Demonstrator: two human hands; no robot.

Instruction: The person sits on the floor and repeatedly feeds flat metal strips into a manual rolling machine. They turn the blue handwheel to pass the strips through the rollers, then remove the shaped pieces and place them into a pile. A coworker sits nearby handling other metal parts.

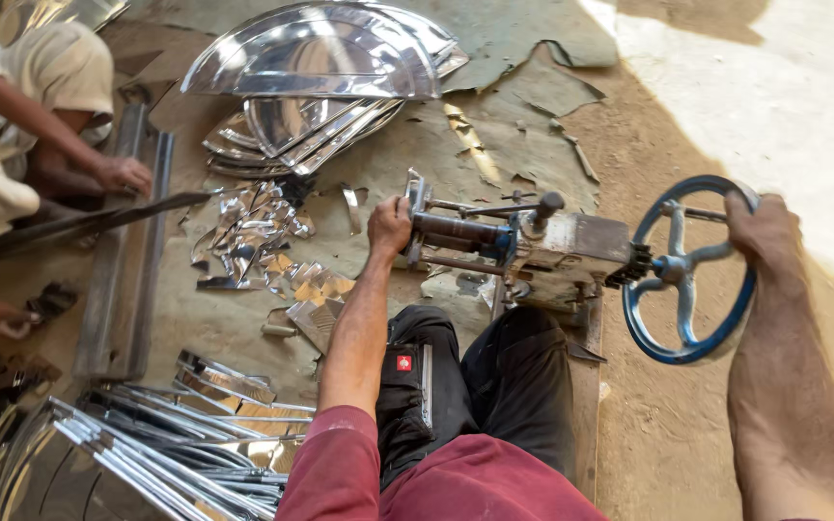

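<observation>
Left hand [389, 224] is closed around the dark shaft end of the hand-cranked machine [533, 246] on the dirt floor. Right hand [763, 232] grips the round blue handwheel [689, 268] rim. Shiny curved metal sheets [325, 58] lie stacked beyond; offcuts [248, 236] are scattered left.

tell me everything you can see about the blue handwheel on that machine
The blue handwheel is a round metal ring with curved spokes running to a central hub, its paint worn and dusty. It stands on edge at the right end of the small hand-cranked machine, next to a small toothed gear. The right hand grips its upper rim. Below it lies bare dirt floor.
</observation>
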